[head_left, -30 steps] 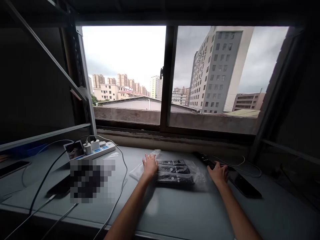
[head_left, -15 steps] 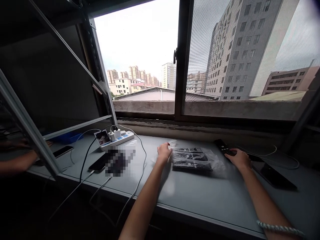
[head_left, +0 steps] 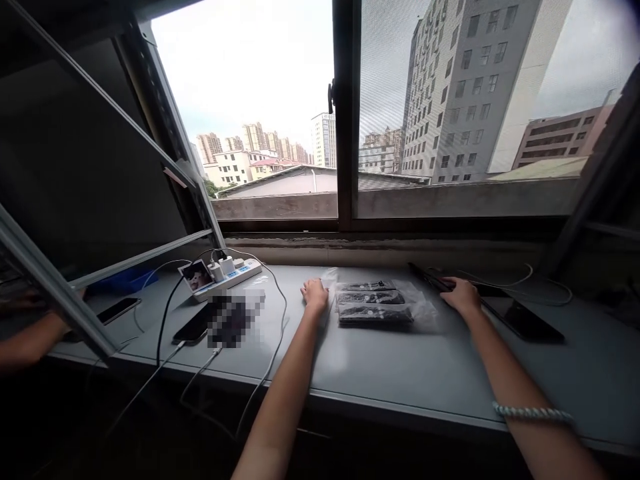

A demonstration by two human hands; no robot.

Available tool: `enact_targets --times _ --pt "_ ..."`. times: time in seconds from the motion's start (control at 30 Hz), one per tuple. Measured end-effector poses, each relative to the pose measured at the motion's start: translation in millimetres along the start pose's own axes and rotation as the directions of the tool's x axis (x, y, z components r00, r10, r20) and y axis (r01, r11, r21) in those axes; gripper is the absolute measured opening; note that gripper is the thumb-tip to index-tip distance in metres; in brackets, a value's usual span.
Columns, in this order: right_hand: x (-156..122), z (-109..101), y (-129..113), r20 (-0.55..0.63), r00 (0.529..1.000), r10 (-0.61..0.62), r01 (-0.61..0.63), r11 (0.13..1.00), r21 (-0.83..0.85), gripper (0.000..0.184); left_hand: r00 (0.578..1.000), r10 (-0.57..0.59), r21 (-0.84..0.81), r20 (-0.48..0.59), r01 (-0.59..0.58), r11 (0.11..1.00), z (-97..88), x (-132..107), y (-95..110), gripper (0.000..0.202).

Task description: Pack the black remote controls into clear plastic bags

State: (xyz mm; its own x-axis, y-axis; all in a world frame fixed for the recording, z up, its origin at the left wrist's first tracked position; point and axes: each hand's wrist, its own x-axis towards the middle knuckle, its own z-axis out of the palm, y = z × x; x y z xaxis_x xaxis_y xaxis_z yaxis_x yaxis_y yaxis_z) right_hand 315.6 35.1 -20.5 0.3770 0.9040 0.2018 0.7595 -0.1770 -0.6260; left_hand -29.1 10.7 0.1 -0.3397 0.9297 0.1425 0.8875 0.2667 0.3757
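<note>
My right hand (head_left: 461, 297) is closed around the near end of a black remote control (head_left: 428, 276), which is turned so that its button face hardly shows. Left of it, several black remotes in clear wrapping (head_left: 375, 308) lie side by side on the grey table. My left hand (head_left: 315, 294) is at the left end of these packs, its fingers curled against a clear plastic bag (head_left: 329, 277). The fingertips are partly hidden.
A dark phone or tablet (head_left: 525, 320) lies right of my right hand. On the left are a white power strip (head_left: 233, 275), a black phone (head_left: 193, 321) with a cable, and a blurred patch. Beyond a metal shelf post (head_left: 65, 287) shows another person's arm (head_left: 35, 340).
The view has shifted, so the scene sits further left and slightly higher. The remote in my right hand has turned from showing its buttons to lying more on edge. My left hand stays by the packs.
</note>
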Motion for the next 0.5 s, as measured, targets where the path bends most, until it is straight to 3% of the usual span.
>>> enact_targets --times 0.2,0.33,0.4,0.5 --pt "-4.9 -3.0 -6.8 -0.033 0.998 -0.053 0.055 0.997 0.046 0.043 1.000 0.013 -0.083 -0.028 -0.015 0.996 -8.8 4.0 3.9 0.031" --pt "-4.6 -2.0 -8.6 -0.025 0.998 -0.066 0.067 0.996 0.059 0.042 0.983 0.153 -0.142 -0.101 -0.167 0.976 -19.2 0.1 15.9 0.032" --pt "-4.5 -0.7 -9.2 -0.017 0.997 -0.074 0.075 0.995 0.062 0.042 0.951 0.285 -0.155 -0.116 -0.301 0.941 -22.1 -3.6 21.4 0.031" --pt "-4.9 1.3 -10.1 -0.002 0.996 -0.085 0.085 0.995 0.060 0.041 0.868 0.489 -0.123 -0.087 -0.497 0.859 -21.6 -9.8 26.2 0.029"
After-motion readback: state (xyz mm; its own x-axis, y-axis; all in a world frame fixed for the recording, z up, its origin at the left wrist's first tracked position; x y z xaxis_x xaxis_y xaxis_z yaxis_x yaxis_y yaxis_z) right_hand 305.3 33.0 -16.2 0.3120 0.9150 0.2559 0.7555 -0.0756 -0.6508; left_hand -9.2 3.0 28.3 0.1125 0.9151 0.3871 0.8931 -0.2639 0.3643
